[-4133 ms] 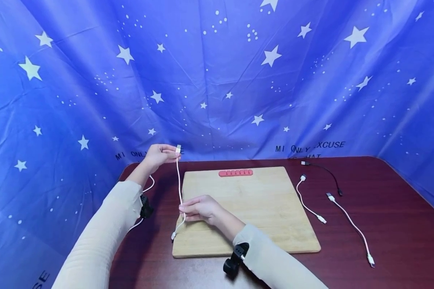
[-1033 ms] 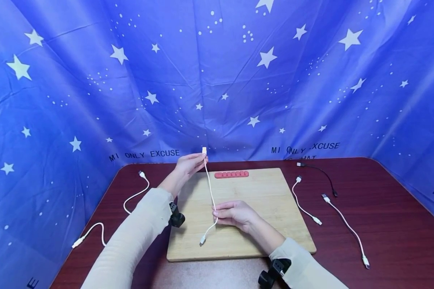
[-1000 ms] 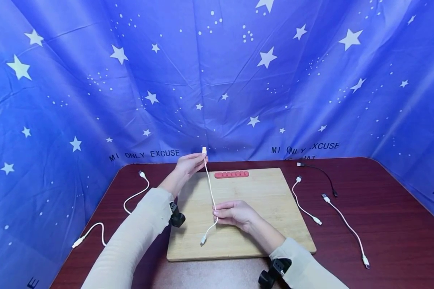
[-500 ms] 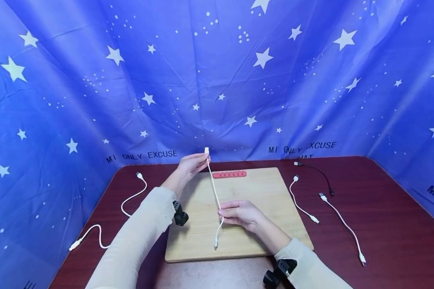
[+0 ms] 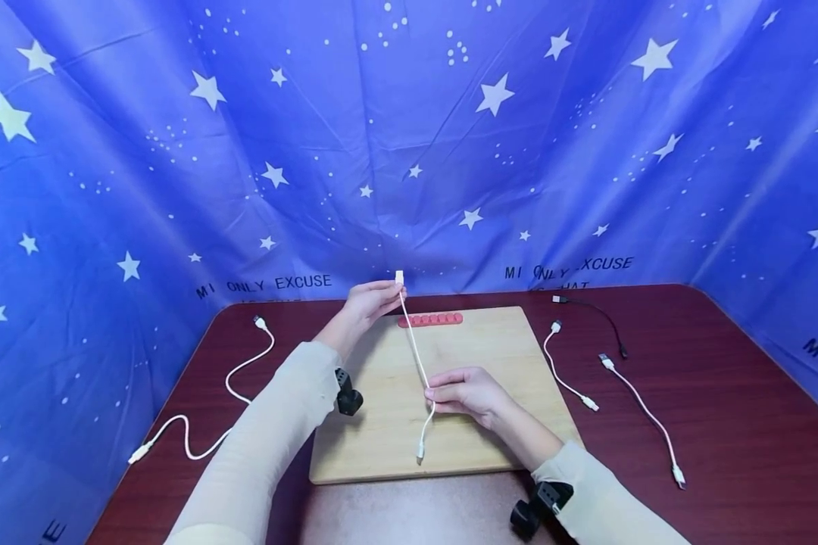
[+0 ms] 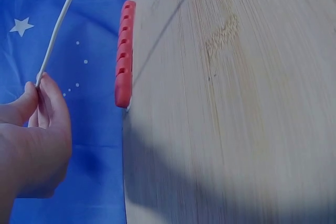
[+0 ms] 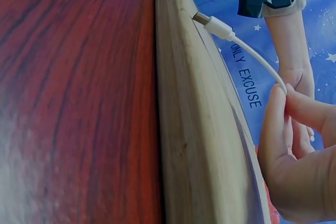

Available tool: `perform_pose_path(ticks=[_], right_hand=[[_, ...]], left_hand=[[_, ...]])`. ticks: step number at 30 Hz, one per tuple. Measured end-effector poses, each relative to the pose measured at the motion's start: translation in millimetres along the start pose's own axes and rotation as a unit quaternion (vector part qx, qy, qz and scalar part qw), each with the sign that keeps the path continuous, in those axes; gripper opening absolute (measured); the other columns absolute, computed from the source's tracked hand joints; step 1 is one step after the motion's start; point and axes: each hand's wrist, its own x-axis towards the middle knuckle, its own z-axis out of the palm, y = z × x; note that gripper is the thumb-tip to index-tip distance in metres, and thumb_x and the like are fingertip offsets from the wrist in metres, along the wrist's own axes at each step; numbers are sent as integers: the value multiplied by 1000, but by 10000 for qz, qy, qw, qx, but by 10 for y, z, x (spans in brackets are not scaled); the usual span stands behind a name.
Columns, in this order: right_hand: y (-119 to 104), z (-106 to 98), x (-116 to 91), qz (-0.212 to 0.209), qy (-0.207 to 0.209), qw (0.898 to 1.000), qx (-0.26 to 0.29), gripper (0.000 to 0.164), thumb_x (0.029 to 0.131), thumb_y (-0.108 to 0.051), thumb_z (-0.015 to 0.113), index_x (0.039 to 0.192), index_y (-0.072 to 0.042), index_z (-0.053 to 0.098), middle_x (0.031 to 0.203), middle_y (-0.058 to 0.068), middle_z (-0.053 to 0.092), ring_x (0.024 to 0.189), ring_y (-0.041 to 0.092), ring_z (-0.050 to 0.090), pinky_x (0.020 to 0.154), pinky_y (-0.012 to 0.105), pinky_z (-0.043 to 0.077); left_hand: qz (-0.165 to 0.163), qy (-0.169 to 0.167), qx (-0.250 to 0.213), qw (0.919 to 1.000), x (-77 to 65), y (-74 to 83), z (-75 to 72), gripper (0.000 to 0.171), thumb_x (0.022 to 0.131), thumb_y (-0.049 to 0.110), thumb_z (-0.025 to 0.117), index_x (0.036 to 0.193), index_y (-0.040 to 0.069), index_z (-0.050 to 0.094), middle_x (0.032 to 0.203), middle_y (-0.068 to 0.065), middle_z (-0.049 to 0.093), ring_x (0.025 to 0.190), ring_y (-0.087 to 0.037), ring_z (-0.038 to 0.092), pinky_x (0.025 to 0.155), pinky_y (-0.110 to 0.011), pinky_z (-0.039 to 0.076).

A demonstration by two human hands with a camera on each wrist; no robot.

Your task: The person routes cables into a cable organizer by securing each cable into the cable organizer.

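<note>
A white USB cable [image 5: 416,344] stretches at a slant above the wooden board [image 5: 504,348]. My left hand [image 5: 373,303] pinches its upper end just below the plug, between thumb and fingers. Lower down, my right hand [image 5: 466,393] pinches the cable. Past those fingers a short tail hangs with a slim connector [image 7: 215,26] that looks like USB-C; whether it touches the board I cannot tell. At the board's far edge lies a red cable clip strip [image 5: 443,319] with several slots. Its left end is close to my left hand and the cable crosses in front of it.
Right of the board lie two white cables, a short one [image 5: 560,371] and a longer one [image 5: 647,412], plus a black cable [image 5: 603,314]. White cable [image 5: 228,375] shows on the left, partly behind my left sleeve. A blue starred curtain [image 5: 409,151] hangs behind the table [image 5: 722,363].
Both hands have carried the white USB cable rightward, from beside the board's left edge to over the board. The grip stays the same. The view has shifted slightly.
</note>
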Motion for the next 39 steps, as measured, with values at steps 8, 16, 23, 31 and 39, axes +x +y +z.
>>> perform_pose_path(ticks=[8, 16, 23, 31, 39], right_hand=[[2, 11, -17, -139, 352, 9992, -157, 38, 80, 12, 65, 115, 23, 55, 77, 5, 73, 69, 10, 70, 73, 27, 61], [-10, 18, -41, -157, 506, 9982, -268, 36, 80, 11, 66, 113, 22, 57, 77, 8, 74, 69, 10, 70, 72, 26, 61], [-19, 35, -59, -252, 644, 9970, -360, 34, 78, 11, 68, 110, 21, 59, 76, 10, 74, 66, 10, 69, 69, 25, 61], [28, 38, -68, -367, 884, 9932, -667, 30, 77, 9, 70, 105, 20, 63, 77, 13, 75, 63, 8, 68, 65, 24, 61], [0, 119, -54, -548, 1146, 9878, -905, 28, 75, 10, 71, 101, 19, 65, 79, 22, 74, 59, 7, 67, 63, 26, 61]], left_hand=[[-53, -137, 324, 9994, 51, -26, 75, 39, 88, -8, 60, 127, -6, 57, 89, -9, 72, 95, -19, 69, 85, -23, 58], [-151, -115, 366, 9991, 53, -9, 119, 37, 88, -6, 61, 126, -6, 58, 108, -17, 71, 83, -15, 70, 90, -26, 57], [-277, -18, 271, 9992, 65, -4, 122, 39, 88, -8, 60, 127, -7, 57, 74, -2, 69, 82, -14, 68, 96, -28, 54], [-759, 273, -13, 9967, 79, -22, 153, 36, 89, -7, 60, 124, -7, 59, 63, -4, 67, 62, -11, 67, 96, -28, 54], [-926, 232, 42, 9954, 118, 13, 143, 32, 89, -7, 59, 121, -5, 61, 66, -6, 69, 64, -12, 67, 73, -20, 60]])
